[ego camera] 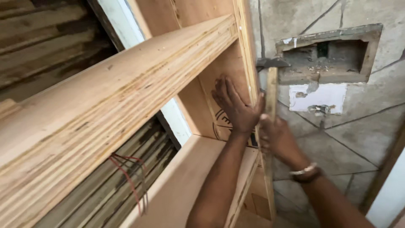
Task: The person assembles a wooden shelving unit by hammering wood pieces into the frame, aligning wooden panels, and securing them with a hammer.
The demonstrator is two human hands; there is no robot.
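My left hand (234, 105) lies flat, fingers spread, on the inner face of a plywood side panel (223, 67) of a wooden shelf unit. Just right of that panel's front edge, my right hand (276, 137) is closed around the wooden handle of a hammer (271, 84). The hammer's dark metal head (270, 62) points up and sits against the panel's outer edge. A pale bracelet circles my right wrist.
A thick plywood shelf board (126, 97) runs diagonally across the left. Below it a lower shelf (190, 177) and red and dark wires (128, 173) show. Right stands a rough concrete wall with a rectangular recess (327, 55). A white frame edge (390, 190) is at lower right.
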